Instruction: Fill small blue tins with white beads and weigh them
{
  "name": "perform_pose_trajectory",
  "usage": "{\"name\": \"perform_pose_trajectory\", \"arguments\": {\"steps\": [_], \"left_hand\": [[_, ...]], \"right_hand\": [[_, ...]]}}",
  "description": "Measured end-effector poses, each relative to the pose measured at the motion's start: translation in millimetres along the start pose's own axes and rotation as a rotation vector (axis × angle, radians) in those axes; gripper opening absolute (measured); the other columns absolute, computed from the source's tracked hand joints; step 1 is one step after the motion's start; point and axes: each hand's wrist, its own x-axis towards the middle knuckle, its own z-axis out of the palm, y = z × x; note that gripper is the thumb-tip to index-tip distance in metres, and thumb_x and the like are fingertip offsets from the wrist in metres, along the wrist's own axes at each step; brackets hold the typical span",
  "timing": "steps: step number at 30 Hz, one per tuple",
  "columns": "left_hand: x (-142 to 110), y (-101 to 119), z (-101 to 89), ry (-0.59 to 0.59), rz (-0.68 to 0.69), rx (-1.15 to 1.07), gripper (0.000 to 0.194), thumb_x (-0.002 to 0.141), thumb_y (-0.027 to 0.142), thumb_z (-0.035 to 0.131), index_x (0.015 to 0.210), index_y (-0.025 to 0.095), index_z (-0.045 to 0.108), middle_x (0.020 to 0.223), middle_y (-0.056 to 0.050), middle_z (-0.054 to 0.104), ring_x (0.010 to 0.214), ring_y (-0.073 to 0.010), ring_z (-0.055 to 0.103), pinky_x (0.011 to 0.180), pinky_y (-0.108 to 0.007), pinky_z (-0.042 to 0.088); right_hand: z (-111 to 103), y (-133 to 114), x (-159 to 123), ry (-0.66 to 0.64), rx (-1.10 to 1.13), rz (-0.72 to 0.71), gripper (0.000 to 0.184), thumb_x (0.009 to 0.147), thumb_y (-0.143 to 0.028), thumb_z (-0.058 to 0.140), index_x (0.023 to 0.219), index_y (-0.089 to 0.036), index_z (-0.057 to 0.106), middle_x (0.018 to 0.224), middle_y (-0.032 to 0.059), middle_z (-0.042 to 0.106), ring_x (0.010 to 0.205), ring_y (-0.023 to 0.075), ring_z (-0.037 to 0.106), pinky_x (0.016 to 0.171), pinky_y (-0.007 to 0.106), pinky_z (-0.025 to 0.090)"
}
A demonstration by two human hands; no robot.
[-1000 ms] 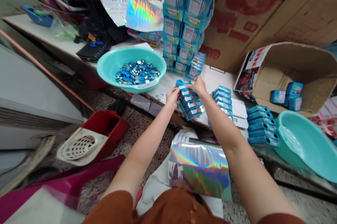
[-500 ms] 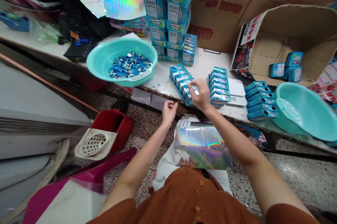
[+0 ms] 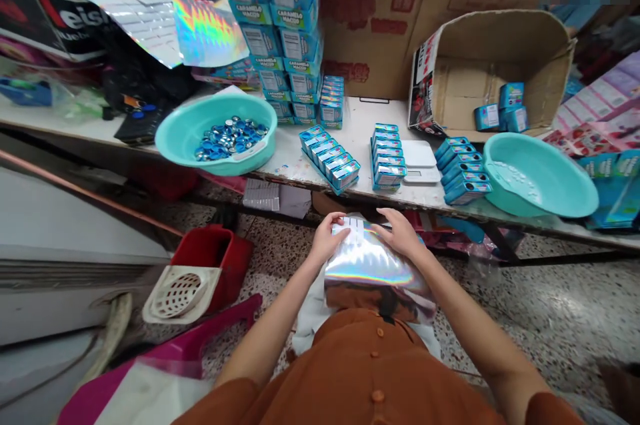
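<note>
A shiny holographic sheet [image 3: 375, 272] lies across my lap, with white strips at its far end. My left hand [image 3: 326, 240] is closed on its far left corner, thumb on top. My right hand [image 3: 401, 235] grips its far right side, thumb over the sheet and fingers beyond the edge. On the table just ahead stand a slanted row of small blue boxes [image 3: 330, 157] in a tray and a straighter row of blue boxes [image 3: 388, 155].
A turquoise basin [image 3: 167, 138] holds blue and silver lids. Stacked caramel cartons [image 3: 295, 45] stand behind. To the right are a white scale [image 3: 420, 155], more blue boxes [image 3: 463, 175], another turquoise basin [image 3: 565, 175] and an open cardboard box [image 3: 450, 72]. A red bucket [image 3: 235, 252] sits on the floor.
Both hands have come down from the table edge to the sheet on my lap and taken hold of it. My right hand has left the slanted row of boxes. The view has shifted.
</note>
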Motion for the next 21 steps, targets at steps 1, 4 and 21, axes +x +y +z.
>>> {"name": "perform_pose_trajectory", "arguments": {"steps": [1,4,21], "left_hand": [[-9,9,-0.1,-0.020,0.049,0.016,0.039,0.066,0.022,0.069,0.104,0.020,0.061,0.086,0.000,0.056,0.084,-0.0138,0.054,0.083,-0.026,0.041],[-37,34,-1.2,-0.020,0.179,0.071,0.033,0.073,0.026,0.067,0.106,0.022,0.061,0.088,-0.002,0.054,0.086,-0.0154,0.053,0.085,-0.027,0.041],[-66,129,-18.3,-0.363,0.533,0.799,0.024,0.083,0.040,0.059,0.100,0.024,0.068,0.100,-0.004,0.069,0.098,-0.0209,0.059,0.093,-0.036,0.039]], "right_hand": [[-4,-1,-3,-0.042,0.036,0.013,0.052,0.079,-0.045,0.064,0.124,-0.019,0.058,0.127,0.0134,0.058,0.117,0.0282,0.052,0.101,0.044,0.038],[-16,-10,-10,-0.229,0.234,0.078,0.055,0.072,-0.050,0.069,0.117,-0.020,0.063,0.117,0.0091,0.065,0.105,0.0278,0.059,0.093,0.040,0.042],[-53,-79,-61,-0.328,0.253,-0.116,0.026,0.084,-0.038,0.059,0.073,-0.015,0.064,0.061,-0.0038,0.055,0.059,0.0096,0.046,0.053,0.021,0.028]]}}
